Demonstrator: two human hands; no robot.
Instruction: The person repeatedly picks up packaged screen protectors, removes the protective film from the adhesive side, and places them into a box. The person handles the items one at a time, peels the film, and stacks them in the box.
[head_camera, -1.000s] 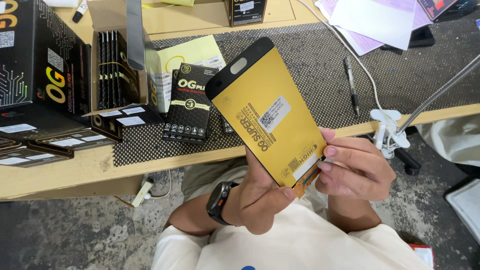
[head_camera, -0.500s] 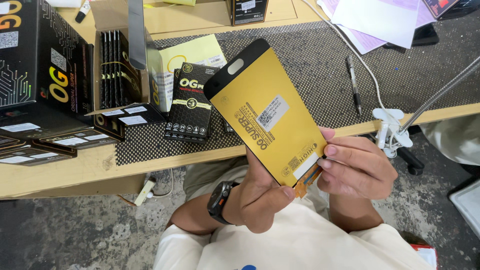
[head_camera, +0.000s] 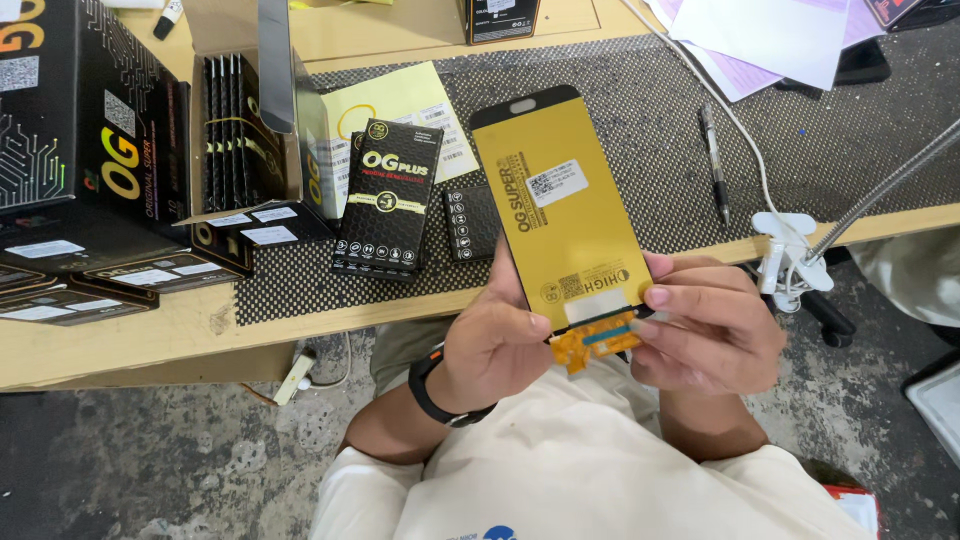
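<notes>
head-worn view, looking steeply down (close), over desk edge (head_camera: 300, 330)

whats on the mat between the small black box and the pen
In the head view, the yellow screen panel, held up by the left hand and right hand, covers most of that stretch of mat between the small black box and pen.

A phone-repair workshop: a wooden bench (head_camera: 120, 340) with an anti-slip mat (head_camera: 640, 130), stacked black parts boxes (head_camera: 90, 150) upper left, bare concrete floor (head_camera: 150, 460).
</notes>
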